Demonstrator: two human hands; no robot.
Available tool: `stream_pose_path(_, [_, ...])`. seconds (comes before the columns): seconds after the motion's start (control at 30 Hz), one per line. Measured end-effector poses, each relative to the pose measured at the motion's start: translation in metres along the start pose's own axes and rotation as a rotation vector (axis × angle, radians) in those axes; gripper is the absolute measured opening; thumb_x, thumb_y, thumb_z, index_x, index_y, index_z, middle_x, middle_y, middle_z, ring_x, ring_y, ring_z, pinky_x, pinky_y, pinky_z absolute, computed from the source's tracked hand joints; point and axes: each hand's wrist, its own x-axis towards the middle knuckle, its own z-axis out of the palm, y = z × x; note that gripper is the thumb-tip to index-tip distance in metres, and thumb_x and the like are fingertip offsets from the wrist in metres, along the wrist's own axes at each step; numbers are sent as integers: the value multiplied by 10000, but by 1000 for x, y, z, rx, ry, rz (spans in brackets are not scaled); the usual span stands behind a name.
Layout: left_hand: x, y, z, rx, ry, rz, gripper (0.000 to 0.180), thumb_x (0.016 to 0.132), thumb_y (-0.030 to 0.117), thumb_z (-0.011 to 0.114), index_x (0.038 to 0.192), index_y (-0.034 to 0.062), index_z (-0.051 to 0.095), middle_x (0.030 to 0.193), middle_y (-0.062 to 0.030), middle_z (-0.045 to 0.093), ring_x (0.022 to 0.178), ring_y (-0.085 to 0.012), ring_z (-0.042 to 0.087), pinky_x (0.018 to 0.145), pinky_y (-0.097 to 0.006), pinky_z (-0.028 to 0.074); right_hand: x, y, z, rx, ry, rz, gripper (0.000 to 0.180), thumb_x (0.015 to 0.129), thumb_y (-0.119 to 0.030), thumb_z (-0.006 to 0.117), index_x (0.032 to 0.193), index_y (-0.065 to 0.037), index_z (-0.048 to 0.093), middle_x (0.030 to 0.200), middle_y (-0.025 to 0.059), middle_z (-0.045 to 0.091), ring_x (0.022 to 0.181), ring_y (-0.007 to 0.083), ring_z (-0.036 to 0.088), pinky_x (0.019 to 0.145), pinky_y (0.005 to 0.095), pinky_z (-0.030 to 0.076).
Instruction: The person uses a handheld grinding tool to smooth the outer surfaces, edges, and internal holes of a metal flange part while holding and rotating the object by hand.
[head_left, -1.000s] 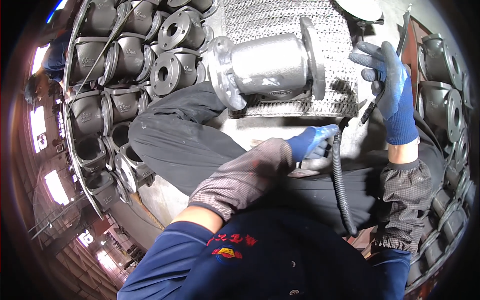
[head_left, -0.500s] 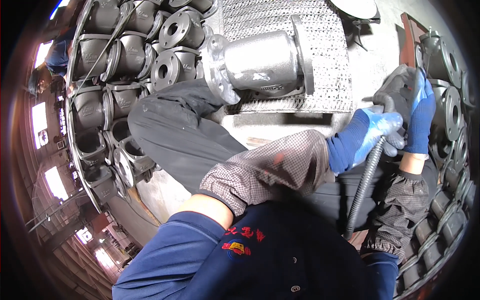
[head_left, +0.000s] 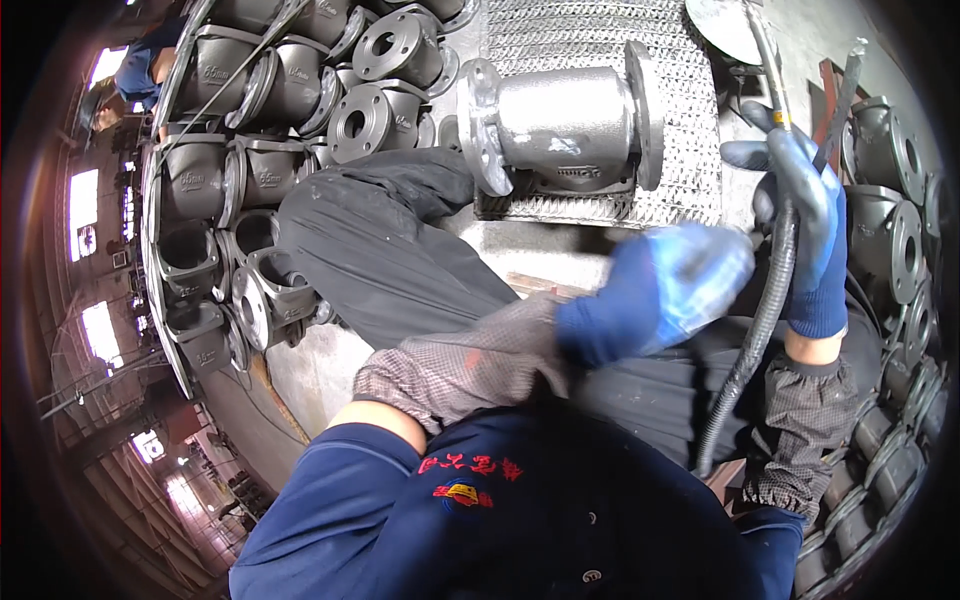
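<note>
My right hand (head_left: 812, 205), in a blue-coated glove, holds a flexible-shaft tool (head_left: 772, 80); its ribbed hose (head_left: 745, 370) hangs down past my wrist. A narrow grey metal bar (head_left: 846, 85) sticks up beside the thumb, its lower end hidden at the hand. To the left of the hose, my left hand (head_left: 700, 285) is smeared by motion, so its fingers cannot be read. It appears apart from the hose. Ahead of both hands, a grey flanged valve body (head_left: 565, 115) lies on its side on a textured metal mat (head_left: 690, 190).
Stacked valve castings (head_left: 270, 85) line the left side, and more castings (head_left: 885, 245) stand along the right. A round pale disc (head_left: 722, 28) sits beyond the mat. My bent leg (head_left: 400, 250) lies left of the mat. Another person (head_left: 140, 75) is at the far left.
My left hand has come off the hose and moved left toward my body. The right hand has lifted the tool upright, and the metal bar now shows. The view has shifted slightly.
</note>
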Motion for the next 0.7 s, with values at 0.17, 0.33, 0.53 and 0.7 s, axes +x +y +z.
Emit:
stream_pose_path(0.17, [-10,6,-91,-513,226,-93,504,1008,371,318,1243,-47,472,1089,-152,583,935,-184,596,881,-312,475,-10,-41,64,198,-339,349,235,871,-161,571,1025,9,621,821,38,678,541,58,540,496,187,438])
stream_pose_path(0.33, [-13,8,-122,-691,156,14,510,1004,331,272,1245,-87,441,1172,-244,543,1082,-336,566,953,-424,470,-15,-19,113,218,-501,288,300,810,-199,689,1007,16,618,730,-6,604,629,30,527,557,201,437])
stream_pose_path(0.53, [-24,-5,-136,363,180,389,346,997,116,315,1234,-88,464,1142,-183,580,1067,-234,554,942,-333,438,-13,5,147,-112,-299,77,351,773,-329,696,887,0,659,711,142,638,631,238,640,584,337,498])
stream_pose_path(0.7, [-24,2,-126,-128,197,64,429,998,284,341,1101,-61,575,1022,-147,635,916,-184,599,831,-279,475,-14,13,158,-336,-340,93,313,793,-322,686,813,-10,661,711,118,638,609,183,627,533,335,483])
